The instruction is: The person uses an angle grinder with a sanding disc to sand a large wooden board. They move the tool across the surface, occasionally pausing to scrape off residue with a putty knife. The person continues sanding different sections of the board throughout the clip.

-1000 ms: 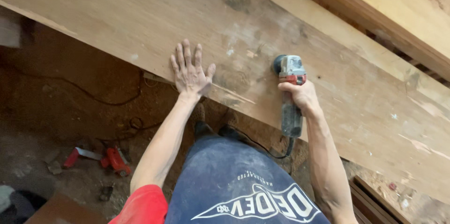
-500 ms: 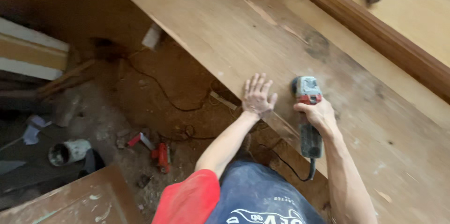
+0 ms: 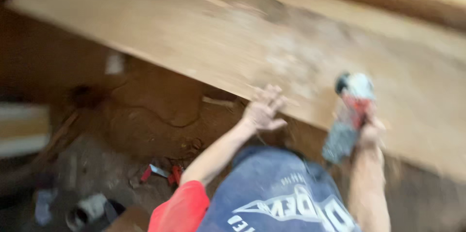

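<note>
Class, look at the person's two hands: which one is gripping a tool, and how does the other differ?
The right hand grips the grey-and-red power grinder. The left hand holds nothing; its fingers are spread at the near edge of the wooden board.

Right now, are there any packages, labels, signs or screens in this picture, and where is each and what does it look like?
Printed emblem: on the person's dark blue garment, bottom centre; a white pennant-like shape with white lettering, blurred.
Power tool: in the right hand, over the wooden board; grey and red body, any label too blurred to tell.
No packages, signs or screens show.
</note>
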